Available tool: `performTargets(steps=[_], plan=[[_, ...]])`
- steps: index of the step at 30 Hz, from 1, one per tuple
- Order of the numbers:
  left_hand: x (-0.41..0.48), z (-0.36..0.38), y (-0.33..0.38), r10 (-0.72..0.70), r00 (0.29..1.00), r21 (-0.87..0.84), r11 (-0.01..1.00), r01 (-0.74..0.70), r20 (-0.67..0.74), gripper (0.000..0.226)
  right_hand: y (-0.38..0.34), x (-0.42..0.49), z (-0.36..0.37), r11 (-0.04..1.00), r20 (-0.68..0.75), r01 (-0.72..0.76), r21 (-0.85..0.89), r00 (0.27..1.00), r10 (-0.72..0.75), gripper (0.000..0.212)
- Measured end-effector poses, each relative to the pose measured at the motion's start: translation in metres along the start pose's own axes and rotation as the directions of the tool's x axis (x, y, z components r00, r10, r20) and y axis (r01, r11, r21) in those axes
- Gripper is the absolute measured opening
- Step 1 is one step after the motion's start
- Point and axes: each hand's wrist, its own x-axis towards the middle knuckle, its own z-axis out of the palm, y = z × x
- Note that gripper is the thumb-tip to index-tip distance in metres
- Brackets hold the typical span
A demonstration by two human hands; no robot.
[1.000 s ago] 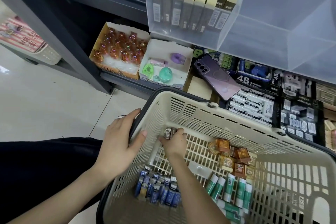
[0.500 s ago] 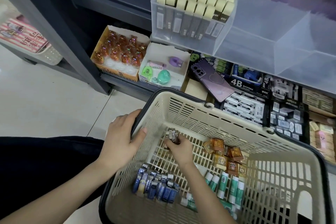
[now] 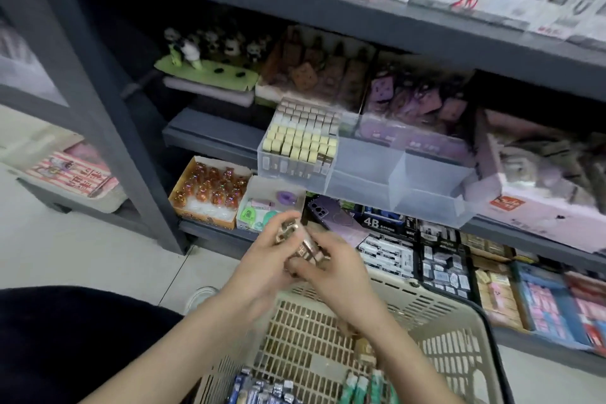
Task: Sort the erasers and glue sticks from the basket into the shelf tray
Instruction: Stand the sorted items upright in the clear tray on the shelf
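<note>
Floor of pale tile (image 3: 82, 256) fills the left, open between a black-clad leg (image 3: 65, 338) at the bottom edge and a dark grey shelf upright (image 3: 98, 108) that slants down to the ground. Right of that upright, on the lowest shelf, an orange cardboard box (image 3: 205, 221) holds rows of amber bear-shaped pieces. Touching its right side, a white cardboard box (image 3: 265, 187) holds a few loose purple, pink and green bits. Just in front of the white box, the left hand (image 3: 262, 269) and the right hand (image 3: 337, 272) meet above the far rim of a beige slotted plastic basket (image 3: 442, 318). Both have fingers curled round a small bundle of brown-grey wrapped erasers (image 3: 295, 239), held in the air between basket and shelf, though blur hides the exact grip. Down in the basket, blue-wrapped pieces (image 3: 259, 387) lie at the left and green-and-white glue sticks (image 3: 364, 384) at the right, both cut by the bottom edge. Above the hands, a clear plastic divided shelf tray (image 3: 410, 180) juts past the shelf edge. Its left compartment is packed with upright cream-topped erasers (image 3: 301, 141), and the two compartments to the right show only clear walls and floor. Below it lie a purple phone (image 3: 331, 213) and black boxes of erasers (image 3: 387, 249), with more boxes running right along the bottom shelf.
</note>
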Motion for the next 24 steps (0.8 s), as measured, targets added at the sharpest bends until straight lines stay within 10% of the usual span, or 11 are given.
performTargets(steps=[11,17,20,24], plan=[[-0.003,0.007,0.076,0.101,0.995,-0.011,0.995,-0.1,0.027,0.015,-0.057,0.008,-0.053,0.994,-0.141,0.038,0.105,0.99,-0.023,0.013],[0.026,0.004,0.125,0.216,0.976,0.34,0.917,-0.21,0.019,0.016,-0.057,0.041,-0.085,0.99,-0.285,0.022,0.138,0.958,0.019,0.008],[0.047,0.003,0.142,0.313,0.948,0.535,0.792,-0.296,0.061,0.019,-0.053,0.059,-0.092,0.978,-0.243,-0.032,0.205,0.966,0.082,0.01],[0.073,0.006,0.146,0.449,0.883,0.864,0.381,-0.33,0.139,0.028,-0.052,0.077,-0.097,0.998,-0.205,-0.038,0.056,0.978,0.049,0.005]])
